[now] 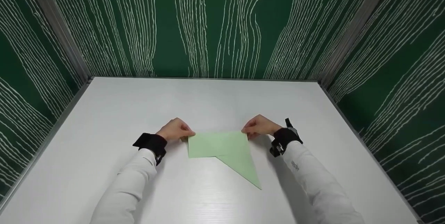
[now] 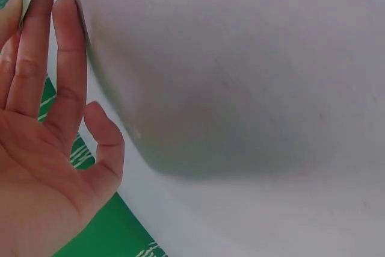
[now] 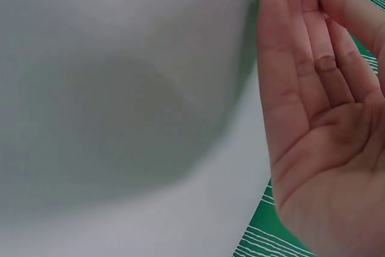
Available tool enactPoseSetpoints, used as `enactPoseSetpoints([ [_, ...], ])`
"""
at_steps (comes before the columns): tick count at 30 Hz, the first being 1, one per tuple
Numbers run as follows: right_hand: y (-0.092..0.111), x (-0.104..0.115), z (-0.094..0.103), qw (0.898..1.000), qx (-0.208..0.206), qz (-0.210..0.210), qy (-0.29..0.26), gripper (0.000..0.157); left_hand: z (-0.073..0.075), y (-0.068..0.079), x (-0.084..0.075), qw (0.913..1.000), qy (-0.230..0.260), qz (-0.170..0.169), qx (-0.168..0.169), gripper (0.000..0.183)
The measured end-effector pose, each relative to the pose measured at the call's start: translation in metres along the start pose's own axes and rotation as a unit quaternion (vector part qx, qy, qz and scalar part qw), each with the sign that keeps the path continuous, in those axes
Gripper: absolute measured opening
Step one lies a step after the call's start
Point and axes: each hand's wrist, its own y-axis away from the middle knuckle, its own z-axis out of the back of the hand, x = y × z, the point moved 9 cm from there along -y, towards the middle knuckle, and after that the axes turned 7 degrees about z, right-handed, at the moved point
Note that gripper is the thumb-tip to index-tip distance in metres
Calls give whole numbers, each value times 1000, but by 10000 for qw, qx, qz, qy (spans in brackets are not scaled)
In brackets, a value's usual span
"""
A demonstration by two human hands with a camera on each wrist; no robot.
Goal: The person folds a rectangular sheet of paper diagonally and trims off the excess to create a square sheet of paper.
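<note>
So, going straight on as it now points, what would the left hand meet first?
The green paper, whose far left corner the left hand pinches; beyond it, possibly the right hand, though depth is unclear.

I have both arms reaching in from the near side, left arm (image 1: 127, 185) angled rightward, right arm (image 1: 320, 185) angled leftward, left hand (image 1: 175, 129) and right hand (image 1: 261, 126) apart, facing each other, each pinching between thumb and fingers, left little finger (image 2: 108, 142) bent.

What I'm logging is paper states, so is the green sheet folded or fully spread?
Folded, at least partly: in the head view the green sheet has a notched outline, rectangular at left, with a long pointed corner at lower right.
</note>
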Motion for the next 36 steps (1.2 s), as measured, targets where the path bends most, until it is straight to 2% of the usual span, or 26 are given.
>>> enactPoseSetpoints([
  [4, -2, -2, 0, 9999, -124, 15, -24, 28, 9, 0, 7, 9963, -173, 519, -658, 26],
  [8, -2, -4, -1, 9996, -273, -1, -123, 27, 13, 2, 9, 9918, -176, 784, -991, 25],
  [17, -2, -6, -4, 9983, -462, -36, -353, 27, 17, -2, 15, 9888, 63, 972, -1134, 27],
  [26, -2, -4, -5, 9969, -478, 54, -630, 27, 15, -6, 11, 9946, 87, 570, -868, 23],
  [31, -1, -3, -5, 9956, -695, -20, -620, 27, 21, -3, 15, 9880, -231, 897, -1234, 26],
  [36, 1, -2, -5, 9944, -941, -95, -462, 26, 25, 2, 21, 9792, -80, 1257, -1591, 27],
])
